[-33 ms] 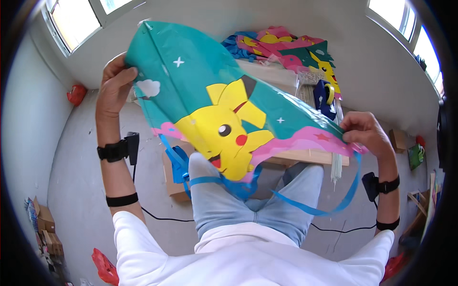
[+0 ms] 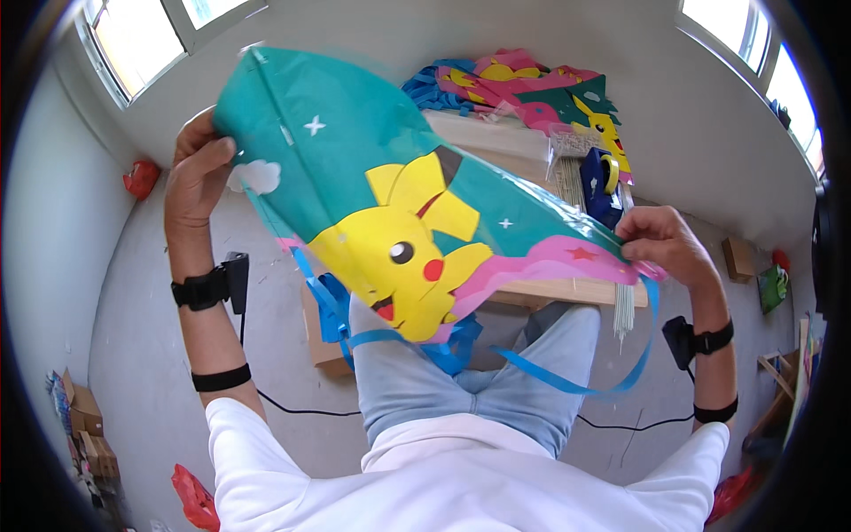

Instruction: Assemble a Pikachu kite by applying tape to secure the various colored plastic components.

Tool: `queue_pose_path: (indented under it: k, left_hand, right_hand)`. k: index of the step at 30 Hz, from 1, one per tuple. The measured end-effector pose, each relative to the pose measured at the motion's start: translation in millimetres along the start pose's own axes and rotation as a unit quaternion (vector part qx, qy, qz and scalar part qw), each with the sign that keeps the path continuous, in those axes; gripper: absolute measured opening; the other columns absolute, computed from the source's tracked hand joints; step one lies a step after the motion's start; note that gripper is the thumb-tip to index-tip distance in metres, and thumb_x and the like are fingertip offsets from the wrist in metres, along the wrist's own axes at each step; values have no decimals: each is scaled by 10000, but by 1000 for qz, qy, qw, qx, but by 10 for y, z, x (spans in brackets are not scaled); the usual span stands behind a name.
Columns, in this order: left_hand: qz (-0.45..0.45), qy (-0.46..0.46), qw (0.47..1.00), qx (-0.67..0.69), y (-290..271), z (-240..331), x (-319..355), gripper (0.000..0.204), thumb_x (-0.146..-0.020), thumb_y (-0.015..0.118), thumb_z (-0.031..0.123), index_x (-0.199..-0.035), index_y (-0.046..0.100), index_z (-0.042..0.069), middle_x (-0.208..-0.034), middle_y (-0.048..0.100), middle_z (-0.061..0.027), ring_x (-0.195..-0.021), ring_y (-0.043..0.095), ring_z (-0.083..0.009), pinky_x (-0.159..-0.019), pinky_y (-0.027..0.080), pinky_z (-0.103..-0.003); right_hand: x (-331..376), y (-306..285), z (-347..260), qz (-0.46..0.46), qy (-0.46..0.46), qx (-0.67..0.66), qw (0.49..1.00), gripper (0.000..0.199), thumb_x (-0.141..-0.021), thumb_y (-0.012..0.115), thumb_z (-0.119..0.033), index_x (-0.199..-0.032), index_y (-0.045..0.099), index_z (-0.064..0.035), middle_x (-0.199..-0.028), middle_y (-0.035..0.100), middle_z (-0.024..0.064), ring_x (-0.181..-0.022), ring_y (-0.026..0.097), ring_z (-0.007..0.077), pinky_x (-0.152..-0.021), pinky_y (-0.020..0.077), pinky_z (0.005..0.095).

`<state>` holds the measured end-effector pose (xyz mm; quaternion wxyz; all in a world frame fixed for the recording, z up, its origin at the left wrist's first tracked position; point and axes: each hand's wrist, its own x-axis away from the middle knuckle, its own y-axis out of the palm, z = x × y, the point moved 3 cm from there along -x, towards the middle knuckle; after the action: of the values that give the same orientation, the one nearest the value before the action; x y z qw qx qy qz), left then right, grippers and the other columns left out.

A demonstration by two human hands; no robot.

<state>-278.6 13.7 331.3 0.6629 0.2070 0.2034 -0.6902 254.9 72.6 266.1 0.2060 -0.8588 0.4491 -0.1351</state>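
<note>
A green and pink kite (image 2: 346, 142) with a yellow cartoon creature is stretched at a slant over my lap. My left hand (image 2: 197, 173) pinches its upper left edge, thumb in front. The lower right corner is gripped between the thumb and fingers of my right hand (image 2: 667, 244). A blue ribbon tail (image 2: 576, 386) loops down from the right corner and crosses my thighs. More blue ribbon (image 2: 328, 306) hangs below the left side. Under the sheet, part of the workbench is hidden.
Ahead stands a wooden bench (image 2: 567, 291) bearing a pile of pink and blue kites (image 2: 505, 80), thin pale sticks (image 2: 570, 182) and a blue tape dispenser (image 2: 600, 191) with yellow tape. A cardboard box (image 2: 324, 341) stands by my left leg. Black cables (image 2: 306, 410) run from my forearm straps.
Both hands and the kite have shifted slightly to the left. The grip of each hand is unchanged.
</note>
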Motion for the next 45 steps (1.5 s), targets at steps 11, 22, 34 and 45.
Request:
queue_pose_path:
  k: [11, 22, 34, 45]
  left_hand:
    - [-121, 56, 991, -3, 142, 633, 377, 575, -731, 779, 123, -1250, 560, 3, -1131, 669, -116, -984, 666, -203, -870, 542, -339]
    - [-35, -89, 992, 83, 1147, 160, 56, 344, -749, 732, 20, -1089, 681, 30, -940, 714, -92, -800, 700, -164, -782, 568, -285]
    - [-94, -14, 990, -107, 1797, 122, -265, 271, -735, 789, 39, -987, 694, 62, -945, 687, -71, -858, 661, -143, -815, 551, -277]
    - [-104, 31, 993, -55, 1768, 248, -321, 215, -755, 789, 99, -945, 695, 65, -897, 693, -77, -822, 649, -122, -758, 549, -250]
  right_hand:
    - [-1275, 883, 543, -40, -35, -96, 994, 80, -808, 649, -22, -882, 657, 7, -772, 609, -21, -717, 546, 48, -677, 457, 196]
    - [-642, 1775, -556, 234, -238, -197, 922, 300, -830, 728, -240, -855, 632, 43, -713, 620, 72, -666, 580, 124, -602, 471, 267]
    - [-550, 1556, -985, 285, -318, -131, 895, 167, -800, 684, 6, -780, 518, 11, -637, 520, 75, -567, 484, 128, -524, 406, 272]
    - [-513, 1555, -1063, 330, -365, -42, 869, 104, -756, 660, 64, -769, 565, 26, -652, 524, 121, -549, 504, 217, -500, 389, 316]
